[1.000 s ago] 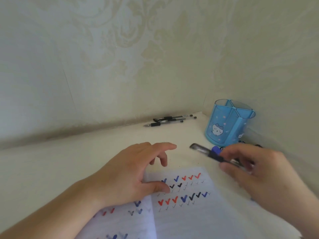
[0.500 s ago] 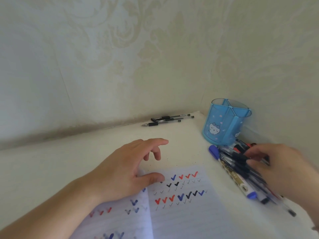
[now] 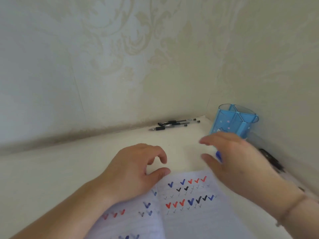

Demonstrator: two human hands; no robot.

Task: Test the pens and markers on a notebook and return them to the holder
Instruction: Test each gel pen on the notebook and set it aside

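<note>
1. We note the open notebook (image 3: 186,204) lying flat on the bench (image 3: 51,169) at the near edge of view, its lined pages carrying rows of red, blue and black check marks.
2. The blue holder (image 3: 233,121) stands upright in the far right corner, close to both walls; a cartoon figure shows on its side and its top is split into compartments. We see no pens standing in it.
3. Three black pens (image 3: 172,125) lie side by side on the bench against the far wall, left of the holder and well apart from the notebook.
4. A blue-capped marker (image 3: 218,156) shows just under our right hand (image 3: 238,163); only its cap end is visible.
5. More dark pens (image 3: 271,159) lie along the right wall behind that hand, blurred and partly hidden.
6. Right hand: blurred, palm down over the bench between notebook and holder, fingers spread and fairly straight, its grip wide and holding nothing that we can see. A thin band sits on the wrist.
7. Left hand (image 3: 136,169): rests on the notebook's upper left page, thumb pressing near the centre fold, fingers loosely curled above the bench, holding nothing.
8. Pale patterned wallpaper (image 3: 138,57) covers both walls.
</note>
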